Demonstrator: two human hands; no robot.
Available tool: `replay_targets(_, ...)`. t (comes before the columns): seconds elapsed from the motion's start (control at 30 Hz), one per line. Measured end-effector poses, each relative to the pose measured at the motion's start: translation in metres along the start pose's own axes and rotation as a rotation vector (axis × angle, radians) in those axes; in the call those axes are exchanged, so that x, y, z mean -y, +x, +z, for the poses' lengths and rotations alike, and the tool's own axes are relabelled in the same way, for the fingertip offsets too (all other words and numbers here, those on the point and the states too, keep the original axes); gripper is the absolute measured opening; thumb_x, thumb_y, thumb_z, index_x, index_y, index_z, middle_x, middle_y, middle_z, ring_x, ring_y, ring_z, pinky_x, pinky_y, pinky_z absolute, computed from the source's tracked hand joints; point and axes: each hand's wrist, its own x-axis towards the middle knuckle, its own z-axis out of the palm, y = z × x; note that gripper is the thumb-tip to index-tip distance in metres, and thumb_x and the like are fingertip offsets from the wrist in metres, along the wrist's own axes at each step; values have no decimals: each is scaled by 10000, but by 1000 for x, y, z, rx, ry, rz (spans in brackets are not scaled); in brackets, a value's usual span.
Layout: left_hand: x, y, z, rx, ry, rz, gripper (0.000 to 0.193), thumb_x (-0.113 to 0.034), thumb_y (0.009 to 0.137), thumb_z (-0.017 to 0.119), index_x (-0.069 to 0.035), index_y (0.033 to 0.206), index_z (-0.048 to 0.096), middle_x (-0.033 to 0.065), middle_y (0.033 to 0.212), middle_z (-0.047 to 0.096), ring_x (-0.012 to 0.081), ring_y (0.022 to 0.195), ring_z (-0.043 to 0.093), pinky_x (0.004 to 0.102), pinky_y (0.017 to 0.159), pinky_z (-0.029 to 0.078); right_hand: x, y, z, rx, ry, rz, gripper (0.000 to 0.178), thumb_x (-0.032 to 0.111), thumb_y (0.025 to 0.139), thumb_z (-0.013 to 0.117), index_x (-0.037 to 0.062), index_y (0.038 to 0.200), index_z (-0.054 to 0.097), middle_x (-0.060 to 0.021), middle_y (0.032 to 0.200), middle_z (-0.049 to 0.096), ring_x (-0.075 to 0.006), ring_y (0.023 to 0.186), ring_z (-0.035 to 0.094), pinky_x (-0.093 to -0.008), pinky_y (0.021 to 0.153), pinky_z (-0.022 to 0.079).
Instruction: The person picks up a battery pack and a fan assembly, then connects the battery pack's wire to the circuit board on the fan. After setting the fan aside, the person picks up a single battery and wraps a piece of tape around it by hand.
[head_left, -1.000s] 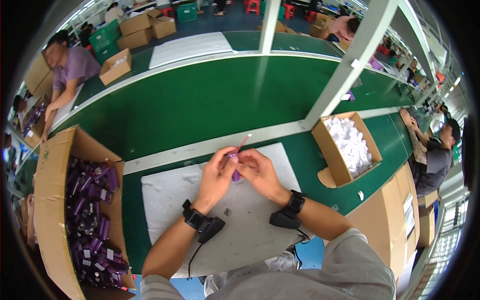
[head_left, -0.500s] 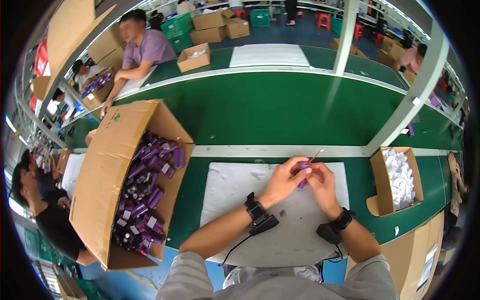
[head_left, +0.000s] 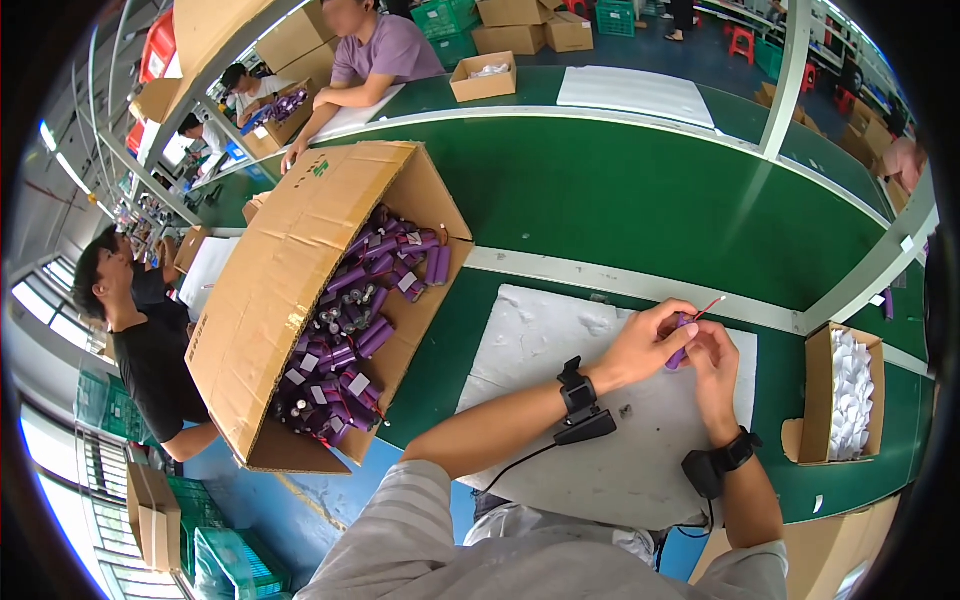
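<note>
Above the white foam sheet [head_left: 610, 440], both hands meet around a small purple battery pack [head_left: 678, 354]. A thin red wire [head_left: 709, 308] with a white tip sticks up from it. My left hand [head_left: 640, 345] pinches the pack between thumb and fingers. On its other side, my right hand [head_left: 713, 365] has its fingers curled against the pack and the base of the wire; its fingertips are partly hidden. At left, a large tilted cardboard box [head_left: 270, 270] holds many similar purple battery packs [head_left: 345, 350], some with white labels.
Right of the foam, a small cardboard box [head_left: 818, 400] contains white pieces [head_left: 850, 395]. The green bench [head_left: 600, 215] has a pale rail across it and a slanted white post [head_left: 880, 255]. One person [head_left: 385, 50] leans on the far side; another [head_left: 150, 340] is at left.
My view has swung left and tilted, so the scene sits farther right. Both hands stay on the battery pack, with only slight finger movement.
</note>
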Motion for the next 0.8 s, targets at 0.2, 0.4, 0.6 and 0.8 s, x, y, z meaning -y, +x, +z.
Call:
replay_targets(0.2,-5,-1,-1,-7,47,-2,304,-235,958,563,-26,1178,541,72,878,650,104,807,599,275,723,498,-5,1,-2,49,1,4,184,85,915,573,-20,1065,554,-80,950,643,-118,811,616,-250,672,516)
replay_targets(0.4,-4,1,0,1,43,2,310,-247,960,559,-20,1172,547,67,874,648,107,797,600,275,712,494,-2,1,0,35,6,19,194,100,922,585,-16,1075,557,-71,950,643,-113,807,613,-245,665,512)
replay_targets(0.6,-2,1,0,-18,50,8,303,-243,957,564,-17,1158,554,62,861,646,105,786,596,271,704,491,-4,1,-2,42,-15,3,188,85,917,579,-15,1074,553,-69,949,637,-113,808,609,-250,663,510)
replay_targets(0.8,-4,1,1,7,58,-1,299,-242,948,581,-21,1148,559,62,849,645,102,773,590,271,694,490,-6,2,-2,16,16,-14,190,10,891,521,-24,1078,529,-79,955,622,-110,801,598,-251,667,508)
